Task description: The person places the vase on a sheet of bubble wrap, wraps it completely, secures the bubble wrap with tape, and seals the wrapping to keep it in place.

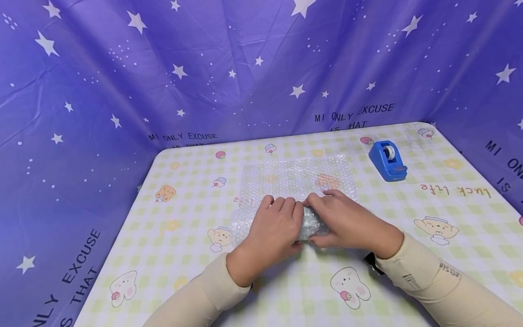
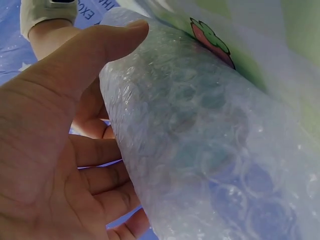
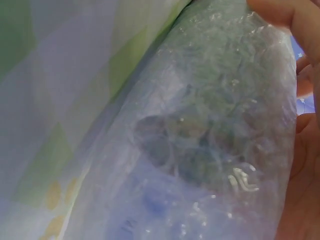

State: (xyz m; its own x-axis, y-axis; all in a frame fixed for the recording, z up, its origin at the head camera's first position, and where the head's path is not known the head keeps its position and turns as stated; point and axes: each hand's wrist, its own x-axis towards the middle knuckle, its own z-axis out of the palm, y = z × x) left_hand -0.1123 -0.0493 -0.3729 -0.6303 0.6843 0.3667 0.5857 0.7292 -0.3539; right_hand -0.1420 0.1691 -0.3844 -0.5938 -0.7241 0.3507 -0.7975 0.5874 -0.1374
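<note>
A roll of clear bubble wrap [image 1: 309,223] lies crosswise on the table in the head view, its unrolled flat part [image 1: 286,175] spreading away behind it. My left hand [image 1: 274,225] grips the roll near its middle, fingers over the top and thumb on the near side. Close beside it, my right hand [image 1: 347,222] holds the roll's right part in the same way. Through the layers in the right wrist view, a dark greenish shape [image 3: 175,145] shows dimly; the wrap blurs what it is. The left wrist view has the thumb pressed on the bubbled surface [image 2: 190,110].
A blue tape dispenser [image 1: 388,161] with a small tape roll stands at the back right. The table [image 1: 171,263] wears a green checked cloth with cartoon prints. Purple star-printed curtains [image 1: 229,72] enclose its back and sides.
</note>
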